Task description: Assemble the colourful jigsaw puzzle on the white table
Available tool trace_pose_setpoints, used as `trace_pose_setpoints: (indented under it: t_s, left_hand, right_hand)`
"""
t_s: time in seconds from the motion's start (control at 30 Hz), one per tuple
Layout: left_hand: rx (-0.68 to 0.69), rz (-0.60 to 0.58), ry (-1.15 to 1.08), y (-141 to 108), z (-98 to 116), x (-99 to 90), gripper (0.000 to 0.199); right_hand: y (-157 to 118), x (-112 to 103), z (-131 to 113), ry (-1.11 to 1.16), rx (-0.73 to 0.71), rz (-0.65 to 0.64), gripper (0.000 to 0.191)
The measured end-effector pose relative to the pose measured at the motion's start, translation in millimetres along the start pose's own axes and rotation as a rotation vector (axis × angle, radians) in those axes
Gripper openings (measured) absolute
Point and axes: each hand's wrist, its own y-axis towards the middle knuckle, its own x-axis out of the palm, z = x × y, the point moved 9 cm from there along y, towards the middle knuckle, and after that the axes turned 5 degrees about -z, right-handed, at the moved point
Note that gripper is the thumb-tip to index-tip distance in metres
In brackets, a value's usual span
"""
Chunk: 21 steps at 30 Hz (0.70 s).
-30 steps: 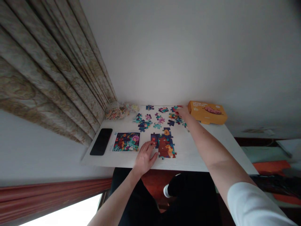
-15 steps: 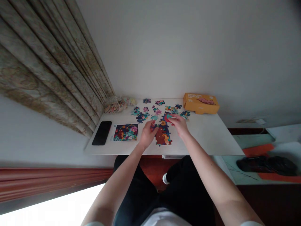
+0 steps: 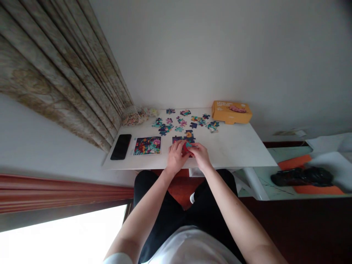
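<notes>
A red and teal jigsaw puzzle piece (image 3: 187,146) is between my two hands, above the joined part of the puzzle. My right hand (image 3: 201,156) pinches it from the right. From the left, the curled fingers of my left hand (image 3: 176,155) close on its edge. The joined puzzle section (image 3: 189,135), dark blue with an orange patch, shows beyond my fingers; its near part is mostly hidden under them. Loose puzzle pieces (image 3: 165,128) lie scattered behind it.
A picture card (image 3: 147,146) and a black phone (image 3: 121,147) lie left on the white table (image 3: 233,146). Clear bags of small items (image 3: 134,116) sit at the back left, a yellow box (image 3: 231,112) at the back right. Dark shoes (image 3: 302,176) are off to the right.
My right hand has brought the red and teal piece nearer to me and leftward. My left hand has met it there, closing its fingers on the piece. The view has tilted up slightly.
</notes>
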Motion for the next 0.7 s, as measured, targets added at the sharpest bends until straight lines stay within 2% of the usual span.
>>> trace_pose_setpoints:
  t_s: [0.13, 0.2, 0.3, 0.37, 0.43, 0.57, 0.7]
  left_hand:
    - [0.008, 0.016, 0.003, -12, 0, -4.4, 0.051]
    - [-0.011, 0.011, 0.018, -18, -5, -7.8, 0.048]
    - [-0.059, 0.011, 0.083, -29, -15, -14.0, 0.041]
    - [-0.084, 0.016, 0.148, -35, -21, -16.9, 0.038]
    - [-0.102, 0.025, 0.207, -41, -24, -18.5, 0.038]
    - [-0.148, 0.039, 0.267, -46, -27, -17.8, 0.036]
    - [-0.19, 0.019, 0.263, -49, -27, -14.7, 0.036]
  right_hand:
    - [-4, -5, 3, -0.107, -0.042, -0.027, 0.044]
    - [-3, -13, -1, -0.215, -0.113, -0.042, 0.048]
    - [1, -27, -20, -0.554, -0.337, -0.008, 0.042]
    - [3, -27, -30, -0.805, -0.496, -0.021, 0.034]
    - [5, -21, -30, -0.972, -0.596, -0.083, 0.029]
    - [5, -9, -18, -1.187, -0.653, -0.176, 0.031]
    - [1, -4, -11, -1.293, -0.671, -0.204, 0.033]
